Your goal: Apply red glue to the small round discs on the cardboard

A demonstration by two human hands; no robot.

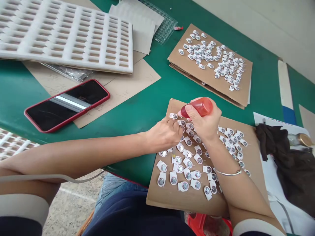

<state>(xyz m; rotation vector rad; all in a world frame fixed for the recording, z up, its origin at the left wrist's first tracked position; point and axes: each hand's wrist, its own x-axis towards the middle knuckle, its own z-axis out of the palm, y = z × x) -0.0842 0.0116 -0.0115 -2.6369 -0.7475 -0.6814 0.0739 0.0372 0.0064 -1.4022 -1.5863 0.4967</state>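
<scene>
Cardboard sheet [256, 157] nearest the person carries the work: rows of small white parts [182, 168], each a white tab with a round metallic centre, lying flat and close together on its brown surface. The sheet rests on the green table [137, 108], partly overhanging the near edge above the person's lap.

Both hands work at the far left corner of this sheet. The right hand [206, 123] is closed around a red bottle [200, 106], thumb across its body. The bottle's long axis runs nearly level, left to right, with the nozzle end pointing left and slightly down toward the white part at the corner [173, 115]. That part lies just beyond the nozzle, left of the right hand and directly above the left hand.

The left hand [163, 134] is curled, fingertips at the top row of parts. Whether it pinches one cannot be told. It is the nearer hand to the corner part.

A second cardboard sheet [243, 95] with similar parts lies further back, well apart. A white foam tray [64, 32] and a phone [66, 105] lie to the left.
</scene>
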